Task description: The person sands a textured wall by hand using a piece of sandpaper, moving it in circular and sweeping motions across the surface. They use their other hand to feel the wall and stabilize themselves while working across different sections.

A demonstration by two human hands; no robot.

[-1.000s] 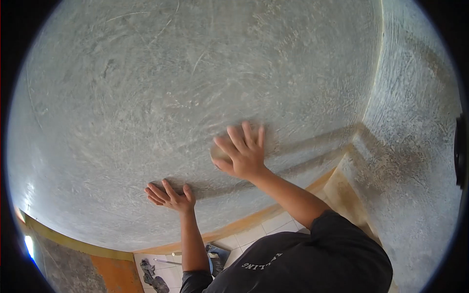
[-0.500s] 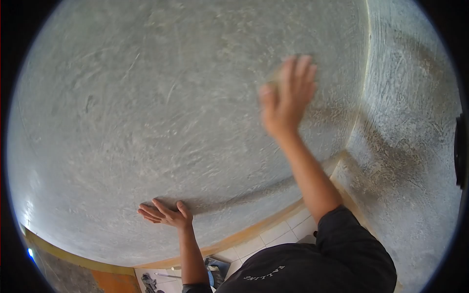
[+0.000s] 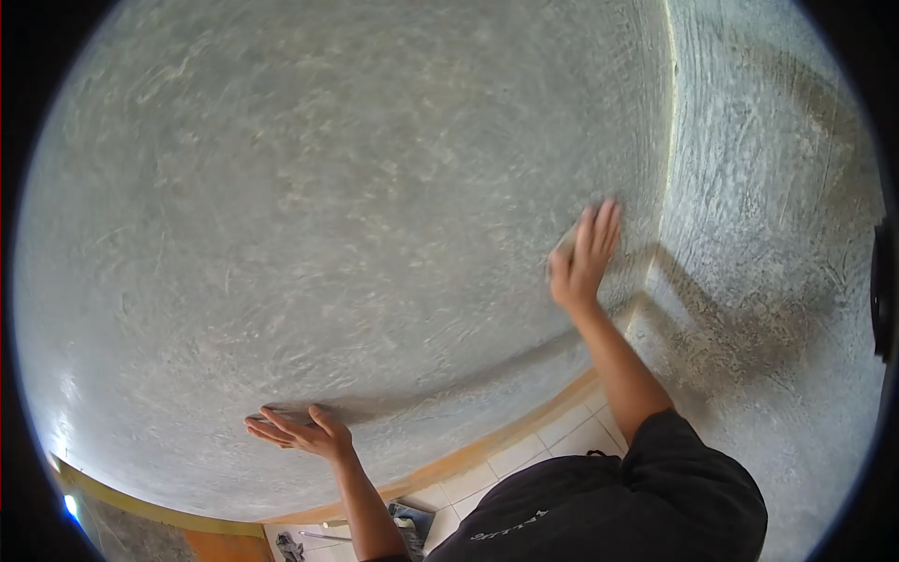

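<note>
In the head view a grey, rough-plastered wall (image 3: 375, 206) stands before me. My right hand (image 3: 585, 262) presses a flat greyish-tan pad (image 3: 566, 244) against it, close to the corner. The pad's edge shows between thumb and forefinger; the palm and fingers hide the rest, so its exact kind cannot be made out. Lower down on the left, my left hand (image 3: 304, 433) has its fingers spread beside the wall and holds nothing. Its fingertips appear to rest on the plaster.
A second plastered wall (image 3: 749, 187) meets the first at a pale corner line on the right. An orange-brown strip (image 3: 487, 448) runs along the wall's foot, above white floor tiles (image 3: 515, 456). A dark tray-like thing (image 3: 412, 515) and a crumpled grey item (image 3: 289, 545) lie below.
My right hand has moved down and slightly right along the wall with the pad. My left hand has shifted a little down and left, and the view has shifted somewhat.
</note>
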